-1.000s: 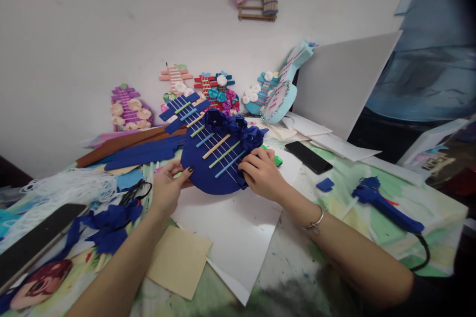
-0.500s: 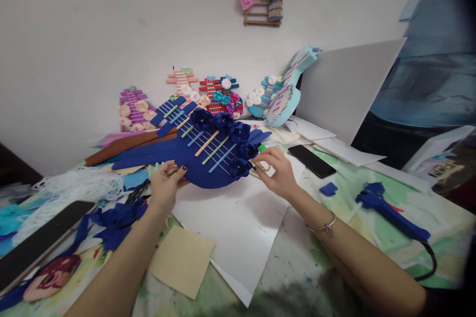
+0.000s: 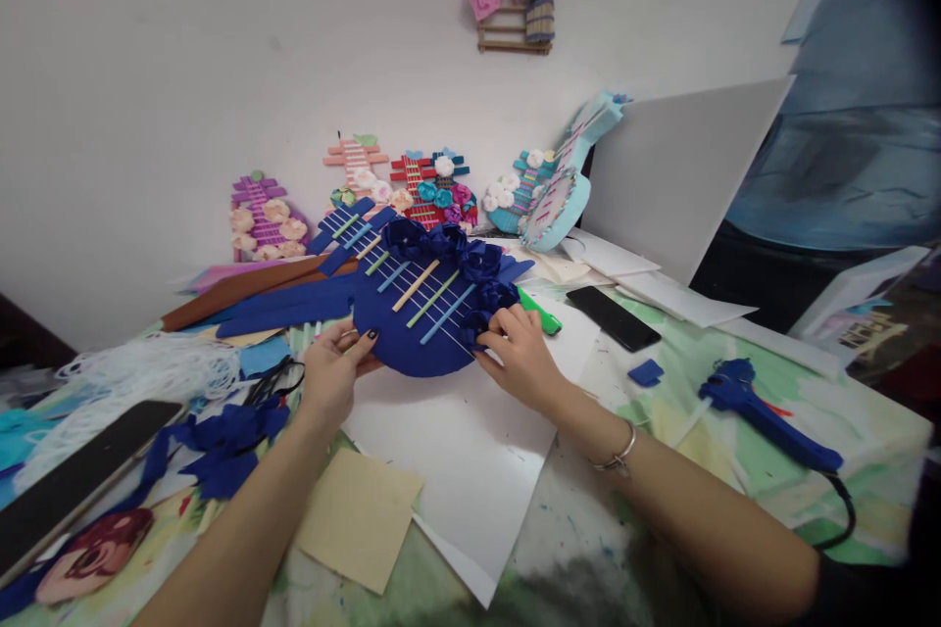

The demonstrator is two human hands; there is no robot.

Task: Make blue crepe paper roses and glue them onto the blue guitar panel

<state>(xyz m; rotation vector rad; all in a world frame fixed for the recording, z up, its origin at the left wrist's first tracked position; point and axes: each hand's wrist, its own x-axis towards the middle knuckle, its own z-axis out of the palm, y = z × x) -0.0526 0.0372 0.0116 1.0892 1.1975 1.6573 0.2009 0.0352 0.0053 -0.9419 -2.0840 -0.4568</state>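
A dark blue guitar-shaped foam craft [image 3: 412, 328] with coloured sticks, white strings and blue fabric roses lies tilted over a white sheet [image 3: 456, 451]. My left hand [image 3: 334, 377] grips its lower left edge between thumb and fingers. My right hand [image 3: 519, 358] is closed on the right edge, fingertips pressed at the lowest blue rose [image 3: 489, 304]. A green marker [image 3: 540, 312] lies just behind my right hand.
A blue glue gun [image 3: 765, 416] with its cord lies at the right, a black phone [image 3: 614, 316] behind it. Finished guitar crafts [image 3: 433, 191] lean on the wall. Blue fabric scraps [image 3: 221, 441], a tan square [image 3: 357, 519] and a dark tablet [image 3: 66, 480] lie left.
My right hand let go of the craft, drew off to the right, then came back onto its right edge at the roses. The craft tilted flatter. My left hand kept its grip.
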